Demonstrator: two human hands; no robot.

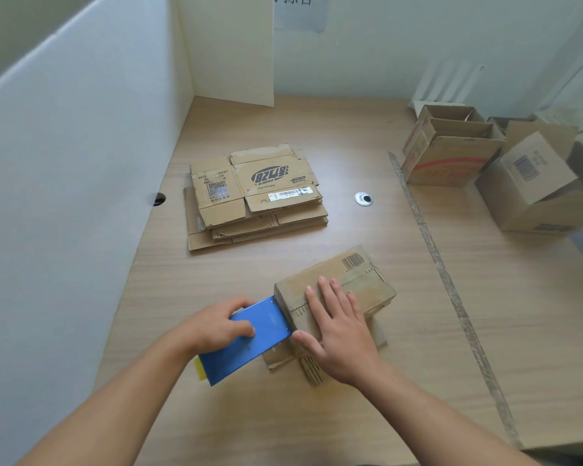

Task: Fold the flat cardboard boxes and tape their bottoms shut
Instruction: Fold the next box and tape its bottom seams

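My right hand (340,334), fingers straight, pins the seemingly light, stiff box (360,280) at its seam; my left hand (216,326) grips the tape dispenser (249,344) against the box's end.

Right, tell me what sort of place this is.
Likely a small packing station: a wooden desk fenced by white partition boards, a stack of flattened cardboard boxes waiting, and a blue tape dispenser gripped in the left hand.

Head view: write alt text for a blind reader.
A person's right hand presses flat on a cardboard box on a wooden table while the left hand grips a blue tape dispenser against the box's end. Flat boxes are stacked behind; assembled boxes sit far right.
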